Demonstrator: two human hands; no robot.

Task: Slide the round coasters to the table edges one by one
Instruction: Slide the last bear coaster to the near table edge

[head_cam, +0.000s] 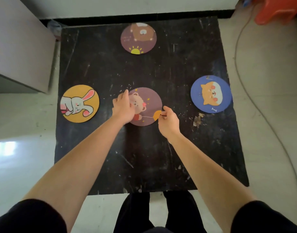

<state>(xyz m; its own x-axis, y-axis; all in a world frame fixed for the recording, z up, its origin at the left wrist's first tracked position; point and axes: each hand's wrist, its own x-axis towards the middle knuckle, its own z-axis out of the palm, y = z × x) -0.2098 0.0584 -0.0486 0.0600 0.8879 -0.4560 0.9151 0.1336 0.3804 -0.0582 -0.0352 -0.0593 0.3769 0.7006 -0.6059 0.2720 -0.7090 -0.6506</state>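
Several round coasters lie on a black square table. A mauve coaster with a bear and a balloon sits in the middle. My left hand rests on its left part, fingers pressed down on it. My right hand touches its right rim with pinched fingers. A yellow rabbit coaster lies at the left edge. A blue cat coaster lies at the right edge, slightly overhanging. A mauve bear-and-sun coaster lies at the far edge.
A grey cabinet stands close to the table's far left corner. An orange stool and a cable are on the floor to the right. My legs stand at the near edge.
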